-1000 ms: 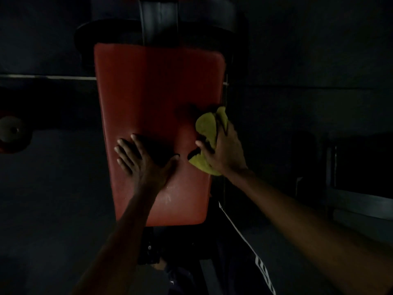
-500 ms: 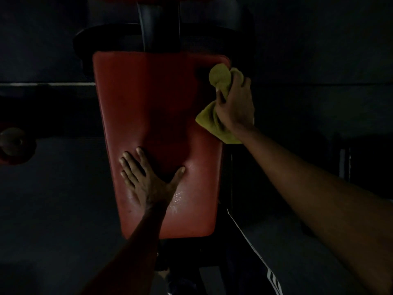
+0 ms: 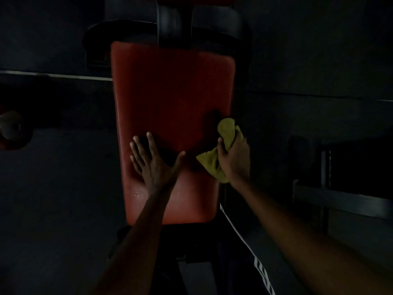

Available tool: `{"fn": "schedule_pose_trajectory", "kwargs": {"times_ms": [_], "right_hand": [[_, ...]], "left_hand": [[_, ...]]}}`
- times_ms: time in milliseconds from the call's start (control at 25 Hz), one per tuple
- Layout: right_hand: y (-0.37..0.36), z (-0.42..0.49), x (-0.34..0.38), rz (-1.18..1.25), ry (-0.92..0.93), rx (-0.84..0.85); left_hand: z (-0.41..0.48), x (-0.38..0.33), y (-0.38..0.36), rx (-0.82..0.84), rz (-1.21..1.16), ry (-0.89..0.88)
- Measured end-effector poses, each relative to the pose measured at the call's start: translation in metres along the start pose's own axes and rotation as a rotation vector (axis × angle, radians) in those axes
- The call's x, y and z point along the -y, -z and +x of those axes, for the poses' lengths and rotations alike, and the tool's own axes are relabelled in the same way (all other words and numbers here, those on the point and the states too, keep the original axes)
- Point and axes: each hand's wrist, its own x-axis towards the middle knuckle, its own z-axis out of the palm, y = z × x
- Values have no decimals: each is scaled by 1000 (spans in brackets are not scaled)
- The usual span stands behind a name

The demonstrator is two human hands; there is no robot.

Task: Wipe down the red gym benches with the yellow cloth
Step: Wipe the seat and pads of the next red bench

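In a dim gym, a person works at a red bench [image 3: 170, 92], the left hand [image 3: 154, 167] pressed flat on the lower half of the pad, fingers straight and spread. The right hand [image 3: 235, 160] grips a bunched yellow cloth [image 3: 226, 128] at the pad's right edge, fingers curled round it, cloth spilling out above and below the fist. A black post [image 3: 174, 24] rises behind the far end. A pale round object [image 3: 11, 127] sits well off left, a grey metal frame [image 3: 340, 201] to the right; dark floor lies open on both sides
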Motion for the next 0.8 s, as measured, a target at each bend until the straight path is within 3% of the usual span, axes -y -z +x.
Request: {"fn": "schedule_pose_trajectory", "kwargs": {"times_ms": [240,360,560,800], "right_hand": [[-33,-117,0,-431,112,120],[-51,-122,15,-435,31,65],[-63,-118,12,-544,64,-91],[-69,-115,5,-547,92,-140]], "left_hand": [[-15,65,38,103,38,-141],[-24,98,56,247,28,-200],[-26,136,71,438,16,-263],[-23,151,77,478,42,-349]]}}
